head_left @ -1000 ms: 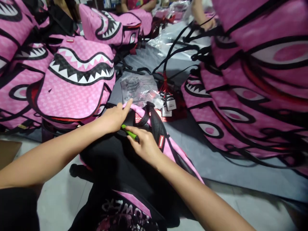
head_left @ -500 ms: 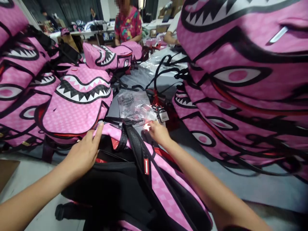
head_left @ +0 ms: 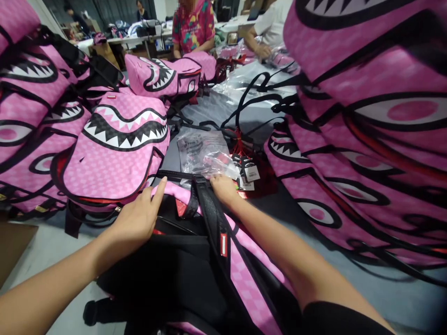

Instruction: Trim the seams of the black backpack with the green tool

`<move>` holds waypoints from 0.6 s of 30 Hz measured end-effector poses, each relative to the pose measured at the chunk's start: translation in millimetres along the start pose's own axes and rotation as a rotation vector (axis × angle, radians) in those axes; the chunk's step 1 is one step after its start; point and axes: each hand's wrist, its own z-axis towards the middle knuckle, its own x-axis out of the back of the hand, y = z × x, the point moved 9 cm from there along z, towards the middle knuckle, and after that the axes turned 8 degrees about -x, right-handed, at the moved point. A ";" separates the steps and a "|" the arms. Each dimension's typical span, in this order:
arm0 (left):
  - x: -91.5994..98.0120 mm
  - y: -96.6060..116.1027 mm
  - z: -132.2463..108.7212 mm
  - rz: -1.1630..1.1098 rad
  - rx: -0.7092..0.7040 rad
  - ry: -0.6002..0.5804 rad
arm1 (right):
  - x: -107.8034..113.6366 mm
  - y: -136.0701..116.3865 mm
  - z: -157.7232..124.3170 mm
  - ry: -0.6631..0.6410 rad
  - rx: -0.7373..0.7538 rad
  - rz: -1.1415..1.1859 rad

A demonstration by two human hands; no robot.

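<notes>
A pink and black backpack [head_left: 240, 284] lies in front of me, its black back panel and a shoulder strap [head_left: 213, 209] facing up. My left hand [head_left: 145, 211] is at its upper left, closed over the pink edge with one finger stretched out. My right hand [head_left: 224, 190] is curled beside the strap's top end, by the near edge of a clear plastic bag [head_left: 200, 149]. Its fingertips are partly hidden, and what they hold cannot be made out. Black and white hang tags [head_left: 249, 170] on red cords lie just beyond this hand.
Pink shark-mouth backpacks are stacked at the right [head_left: 349, 139] and left [head_left: 31, 125]; one backpack [head_left: 117, 149] lies close past my left hand. Loose black straps [head_left: 240, 104] cross the grey table. Across it stand a person in a patterned shirt [head_left: 193, 28] and another in white [head_left: 274, 28].
My right hand has drawn back beside the strap end, and the bright red glint at its fingertips is gone. My left hand stays on the backpack edge. The view has shifted slightly left.
</notes>
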 end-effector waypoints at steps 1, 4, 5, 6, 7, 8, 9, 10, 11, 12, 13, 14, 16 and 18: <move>0.4 0.6 0.8 -0.003 -0.011 0.010 | 5.5 1.9 -5.1 0.031 -0.005 0.009; 2.1 0.7 1.0 -0.018 -0.048 0.071 | 35.1 12.7 -26.9 0.166 -0.051 0.052; 2.8 -0.2 0.8 -0.037 -0.059 0.098 | 47.9 17.2 -37.5 0.214 -0.069 0.066; 3.5 -1.6 0.7 -0.072 -0.069 0.124 | 61.2 21.8 -49.7 0.256 -0.091 0.076; 4.0 -2.3 0.6 -0.128 -0.088 0.145 | 76.9 25.2 -64.2 0.316 -0.109 0.091; 5.0 -2.0 0.3 -0.208 -0.118 0.165 | 95.3 25.9 -81.3 0.405 -0.105 0.113; 7.9 -1.5 -0.7 -0.306 -0.146 0.198 | 115.7 22.7 -101.3 0.520 -0.072 0.143; 14.5 -2.0 -3.3 -0.413 -0.161 0.264 | 137.4 14.9 -124.9 0.669 0.002 0.182; 24.5 -3.2 -8.1 -0.516 -0.167 0.365 | 156.2 2.9 -150.3 0.808 0.114 0.214; 36.6 -4.5 -15.6 -0.603 -0.168 0.491 | 169.4 -12.2 -174.0 0.905 0.240 0.225; 48.8 -4.8 -25.4 -0.663 -0.167 0.621 | 177.7 -29.0 -195.0 0.964 0.368 0.216; 59.0 -3.3 -36.0 -0.694 -0.167 0.731 | 181.0 -46.3 -211.2 0.978 0.478 0.188; 69.6 9.6 -50.9 -0.702 -0.218 0.798 | 180.3 -76.2 -232.6 0.965 0.635 0.130; 66.1 24.6 -55.1 -0.712 -0.285 0.700 | 176.3 -97.1 -243.5 0.942 0.738 0.109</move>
